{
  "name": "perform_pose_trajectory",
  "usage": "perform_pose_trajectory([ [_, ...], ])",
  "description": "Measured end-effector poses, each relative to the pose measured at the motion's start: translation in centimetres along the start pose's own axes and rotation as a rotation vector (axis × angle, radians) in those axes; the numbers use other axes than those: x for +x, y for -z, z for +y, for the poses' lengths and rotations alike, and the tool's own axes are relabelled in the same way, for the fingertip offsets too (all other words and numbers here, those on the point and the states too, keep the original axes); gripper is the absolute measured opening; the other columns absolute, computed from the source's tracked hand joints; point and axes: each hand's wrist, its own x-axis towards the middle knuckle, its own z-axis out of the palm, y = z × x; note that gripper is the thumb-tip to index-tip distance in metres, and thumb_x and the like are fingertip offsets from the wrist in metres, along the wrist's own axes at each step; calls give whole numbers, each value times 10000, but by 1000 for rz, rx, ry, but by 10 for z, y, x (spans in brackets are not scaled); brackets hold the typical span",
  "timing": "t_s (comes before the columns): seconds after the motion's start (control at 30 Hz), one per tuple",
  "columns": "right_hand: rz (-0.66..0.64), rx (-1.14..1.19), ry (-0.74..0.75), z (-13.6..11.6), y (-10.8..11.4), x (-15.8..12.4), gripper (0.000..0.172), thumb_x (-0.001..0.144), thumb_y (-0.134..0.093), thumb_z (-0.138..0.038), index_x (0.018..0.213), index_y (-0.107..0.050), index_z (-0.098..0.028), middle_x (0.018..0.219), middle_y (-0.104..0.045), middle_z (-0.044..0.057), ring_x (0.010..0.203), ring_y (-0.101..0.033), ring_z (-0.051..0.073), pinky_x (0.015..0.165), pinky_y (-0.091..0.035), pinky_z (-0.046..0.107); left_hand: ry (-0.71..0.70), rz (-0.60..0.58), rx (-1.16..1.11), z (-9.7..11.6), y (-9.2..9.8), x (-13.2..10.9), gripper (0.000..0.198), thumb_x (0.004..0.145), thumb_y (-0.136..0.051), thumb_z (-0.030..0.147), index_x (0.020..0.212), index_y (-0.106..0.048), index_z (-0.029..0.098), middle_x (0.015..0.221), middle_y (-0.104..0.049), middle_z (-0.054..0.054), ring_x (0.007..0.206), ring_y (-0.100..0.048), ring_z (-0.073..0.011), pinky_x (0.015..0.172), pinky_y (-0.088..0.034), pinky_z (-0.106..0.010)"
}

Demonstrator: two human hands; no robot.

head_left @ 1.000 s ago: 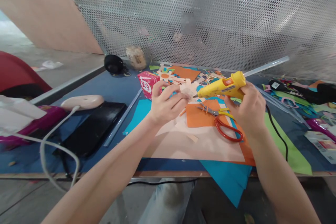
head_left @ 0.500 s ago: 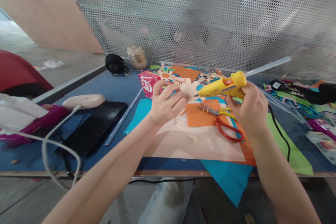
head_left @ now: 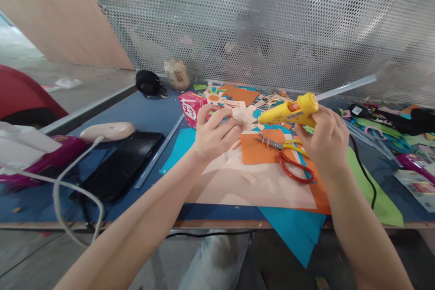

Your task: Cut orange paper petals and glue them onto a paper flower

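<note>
My right hand (head_left: pixel 324 142) is wrapped round a yellow hot glue gun (head_left: pixel 290 112) with a clear glue stick (head_left: pixel 345 87) sticking out of its back. The nozzle points left at a small pale paper piece (head_left: pixel 243 116) pinched in the fingers of my left hand (head_left: pixel 215 133). Both hands hover above a pile of peach, orange and blue paper sheets (head_left: pixel 258 181). Red-handled scissors (head_left: pixel 288 158) lie on the orange sheet just below the gun.
A black tablet (head_left: pixel 122 165), a pink device with a white cable (head_left: pixel 54 186) and a pale oval object (head_left: pixel 107 131) lie to the left. A red box (head_left: pixel 190 108) and paper scraps sit behind my hands. More scraps lie right, below a perforated metal screen (head_left: pixel 272 22).
The glue gun's nozzle has shifted slightly right and up, away from the paper piece. My left hand has barely moved.
</note>
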Motion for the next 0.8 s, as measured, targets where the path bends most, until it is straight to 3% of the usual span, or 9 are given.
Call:
perform_pose_trajectory([
  [0.23,-36,12,-41,-1,0,0,273,822,-565,-205,1026,-385,-231,933,-659,80,783,-663,207,604,-512,320,-20,-16,-65,1,-1,-2,211,764,-650,107,679,-493,220,623,-630,81,748,-574,-130,760,-388,-352],
  [0.37,-50,80,-131,-2,-2,-7,335,812,-574,-210,1078,-374,-236,986,-629,99,860,-655,239,662,-521,364,-19,-36,-54,1,-2,-4,207,781,-631,108,674,-497,224,618,-628,79,747,-594,-131,755,-396,-361],
  [0.47,-57,144,-314,-4,-4,-10,371,791,-598,-246,1088,-376,-228,966,-597,98,845,-642,250,667,-517,377,11,-46,-33,1,-2,-5,211,777,-644,129,668,-490,224,620,-642,78,743,-602,-138,753,-396,-365],
  [0.67,-116,324,-723,-1,-9,-5,385,692,-686,-333,933,-402,-235,781,-578,16,517,-562,152,472,-451,288,138,-64,-64,1,-3,-6,238,781,-647,146,675,-452,233,629,-661,84,723,-601,-146,758,-396,-364],
  [0.73,-187,324,-837,9,-14,-8,388,662,-702,-346,893,-410,-236,736,-590,7,520,-573,165,492,-461,303,142,-77,-64,1,-4,-7,229,774,-649,138,689,-459,234,636,-663,78,730,-607,-151,753,-405,-359],
  [0.8,-315,221,-958,25,-20,-16,387,640,-703,-364,884,-438,-224,751,-619,43,657,-630,234,566,-488,351,128,-86,-86,2,-5,-8,223,767,-651,130,695,-465,229,634,-662,68,721,-608,-151,733,-407,-351],
])
